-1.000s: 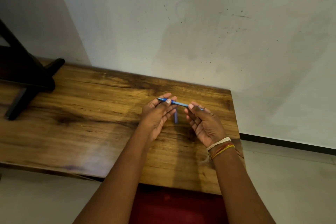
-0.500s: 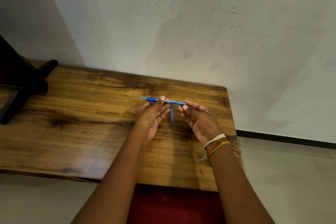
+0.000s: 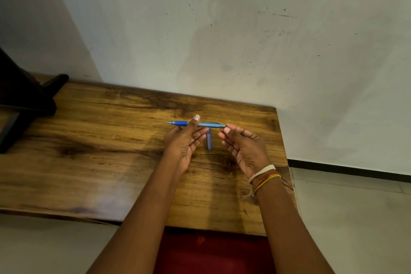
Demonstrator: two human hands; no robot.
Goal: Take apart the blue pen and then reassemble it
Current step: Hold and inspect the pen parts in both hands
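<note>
A blue pen (image 3: 211, 125) is held level above the wooden table (image 3: 100, 151), its tip pointing left. My left hand (image 3: 184, 140) pinches the pen near the darker grip section, thumb on top. My right hand (image 3: 242, 147) has its fingertips at the pen's rear end, palm turned up. A separate blue pen cap (image 3: 209, 141) lies on the table between my hands, pointing toward me.
A dark stand (image 3: 24, 104) sits on the table at the far left. A pale wall rises directly behind the table. The table's right edge (image 3: 283, 151) is close to my right hand, with floor tiles beyond. Red fabric (image 3: 211, 251) shows below the near edge.
Both hands have drifted slightly left with the pen, and the pen now extends further past my left hand. The cap on the table has stayed in place.
</note>
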